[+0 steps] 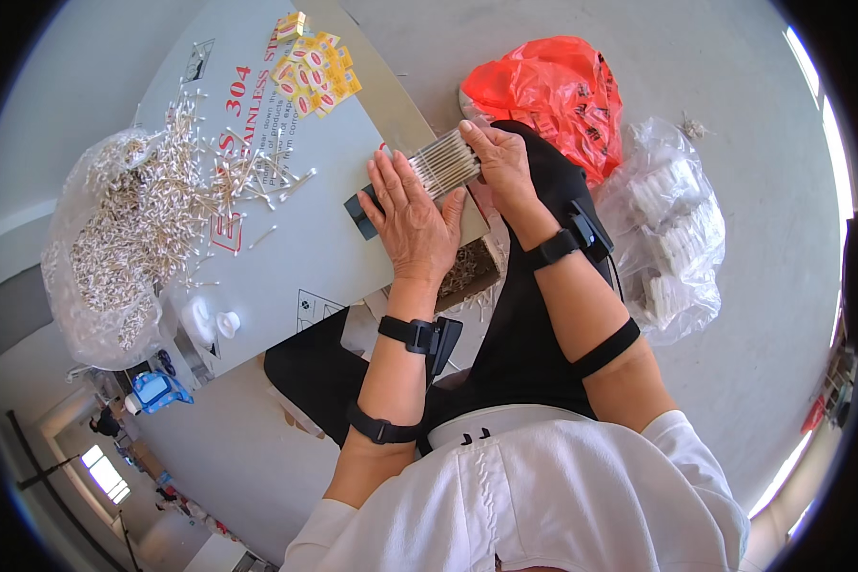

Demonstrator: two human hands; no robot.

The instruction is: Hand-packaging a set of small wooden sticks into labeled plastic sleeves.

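A layer of cotton swabs (444,164) lies side by side in what looks like a flat clear case at the table's right edge. My right hand (505,164) grips the right end of this case, thumb on top. My left hand (413,221) rests flat at its left end, fingers stretched out, with a dark green block (360,217) partly under the fingers. Below my hands, an open box (494,262) holds more swabs, partly hidden by my left hand. A big heap of loose cotton swabs (124,253) spills from a clear bag on the left of the table.
Small yellow packets (316,76) are piled at the table's far end. White round pieces (227,324) sit near its left front corner. On the floor at right are a red plastic bag (553,95) and a clear bag of white packs (672,234). My legs are beside the table.
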